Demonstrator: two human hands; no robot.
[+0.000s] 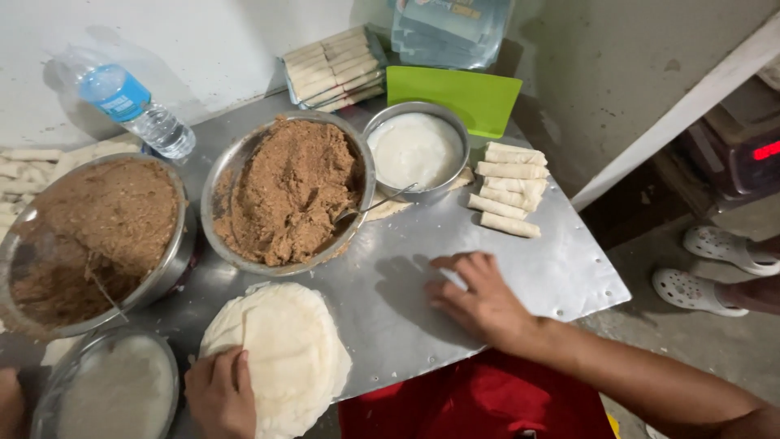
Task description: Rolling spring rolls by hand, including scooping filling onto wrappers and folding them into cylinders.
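Metal table: 2 filling bowls, wrapper stack, rolls (5, right side).

dull metal table against a whitish wall with scuffs, grey concrete floor at right, a white slanted beam crossing a stained corner, soft even light overhead.

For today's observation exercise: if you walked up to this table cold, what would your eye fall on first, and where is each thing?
Two big metal bowls of brown filling fill the middle and left of the metal table. A stack of white wrappers lies at the near edge under the left hand, while the right hand presses flat on the bare table. Finished rolls sit beside a green board at the back.
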